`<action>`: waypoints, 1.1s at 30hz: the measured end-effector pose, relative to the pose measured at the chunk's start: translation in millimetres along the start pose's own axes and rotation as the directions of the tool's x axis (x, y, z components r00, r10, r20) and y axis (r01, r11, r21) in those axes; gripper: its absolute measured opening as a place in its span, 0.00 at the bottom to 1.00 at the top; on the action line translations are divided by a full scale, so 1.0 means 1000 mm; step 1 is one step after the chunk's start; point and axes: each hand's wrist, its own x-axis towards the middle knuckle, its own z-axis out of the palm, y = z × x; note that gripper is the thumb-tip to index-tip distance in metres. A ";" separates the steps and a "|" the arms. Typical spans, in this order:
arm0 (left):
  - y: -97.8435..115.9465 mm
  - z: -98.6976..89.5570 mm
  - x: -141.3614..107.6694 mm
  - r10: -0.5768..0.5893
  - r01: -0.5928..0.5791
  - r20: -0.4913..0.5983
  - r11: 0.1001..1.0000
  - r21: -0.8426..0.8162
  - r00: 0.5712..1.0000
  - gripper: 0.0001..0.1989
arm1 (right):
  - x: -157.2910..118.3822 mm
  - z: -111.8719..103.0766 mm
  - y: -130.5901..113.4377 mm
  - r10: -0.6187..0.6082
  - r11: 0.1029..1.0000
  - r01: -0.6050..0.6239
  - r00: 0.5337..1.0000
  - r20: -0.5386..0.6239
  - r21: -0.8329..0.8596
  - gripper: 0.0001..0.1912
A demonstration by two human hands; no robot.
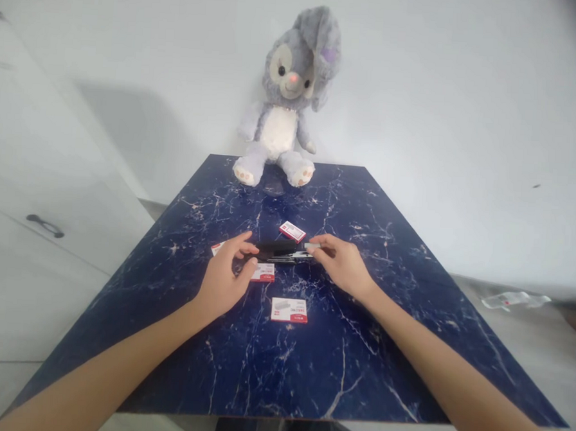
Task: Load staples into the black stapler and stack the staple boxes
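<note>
**Stapler (276, 247) between my two grips**

My left grip (224, 276) is narrow, thumb and fingers closed on the black left end of the stapler. My right grip (341, 263) is narrow too, pinching a small pale strip (312, 246) at the other end, right by the metal parts. The stapler lies crosswise between my hands, low over the bench (299, 370), its black part and its bright metal parts both showing. Whether it touches the top, I cannot tell.

Four red-and-white boxes lie around my grips. The far box (293, 231) is just beyond the stapler, turned at a slant. The near box (289, 310) is on my side of it, between my forearms. The middle box (264, 273) is beside my left thumb, and the left box (215, 248) is partly hidden behind my left grip.

Well beyond both grips, a grey plush (280, 125) sits at the bench's far edge, feet toward me.
</note>
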 end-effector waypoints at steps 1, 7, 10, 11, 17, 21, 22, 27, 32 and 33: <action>0.000 -0.001 0.001 -0.010 0.010 -0.016 1.000 -0.001 1.000 0.22 | 0.004 0.000 0.002 -0.041 0.998 0.041 0.999 0.000 -0.051 0.13; -0.001 -0.005 0.006 -0.023 0.024 -0.049 1.000 0.017 0.999 0.18 | 0.005 0.000 0.018 -0.122 0.988 0.128 0.990 0.068 -0.086 0.13; -0.005 -0.003 0.005 -0.033 0.033 -0.033 0.999 0.006 0.999 0.20 | 0.000 0.000 0.022 -0.141 0.984 0.148 0.987 0.082 -0.094 0.10; -0.007 -0.001 0.004 -0.032 0.032 -0.026 0.999 -0.004 0.999 0.21 | -0.001 0.000 0.022 -0.143 0.984 0.152 0.985 0.094 -0.093 0.10; -0.011 0.001 0.005 -0.057 0.057 0.008 0.998 -0.005 0.998 0.20 | 0.003 -0.001 0.021 -0.202 0.976 0.211 0.970 0.134 -0.052 0.08; -0.010 -0.001 0.008 -0.052 0.052 -0.007 0.998 0.043 0.999 0.08 | 0.003 -0.002 0.020 -0.162 0.982 0.174 0.977 0.141 -0.077 0.08; -0.010 -0.002 0.008 -0.052 0.053 -0.009 0.998 0.045 0.999 0.07 | 0.003 -0.002 0.020 -0.152 0.983 0.164 0.979 0.138 -0.081 0.08; -0.010 -0.002 0.008 -0.054 0.054 0.003 0.998 0.027 0.999 0.09 | 0.003 -0.002 0.021 -0.126 0.987 0.136 0.986 0.111 -0.086 0.10; -0.010 -0.003 0.008 -0.049 0.049 0.011 0.997 0.053 0.999 0.07 | 0.003 -0.001 0.022 -0.164 0.977 0.183 0.972 0.171 -0.105 0.09; -0.010 -0.003 0.008 -0.047 0.047 0.011 0.997 0.053 0.999 0.08 | 0.003 -0.001 0.022 -0.155 0.979 0.175 0.972 0.177 -0.105 0.09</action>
